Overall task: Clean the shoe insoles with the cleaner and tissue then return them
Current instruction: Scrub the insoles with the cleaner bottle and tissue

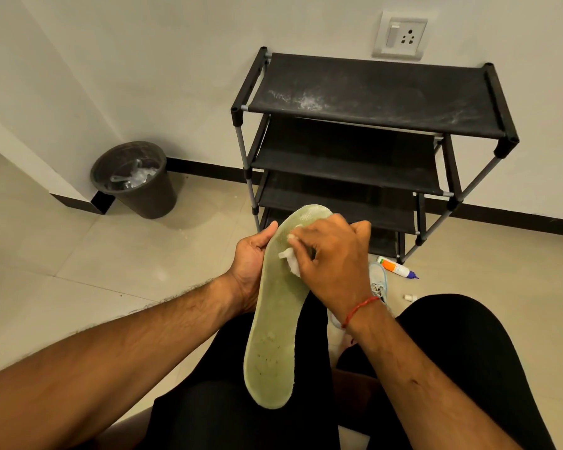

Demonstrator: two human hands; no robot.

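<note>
Insole (273, 345), held over the lap with its toe end far. The right hand (332, 264), fingers bent, pinches a tissue (291, 263) against the toe half, while the left hand (251, 254) curls round the left edge. Short, firm strokes toward the speckled heel would suit, braced from behind. The cleaner bottle (395, 267) lies on the floor at right, its label too small to read.
</note>
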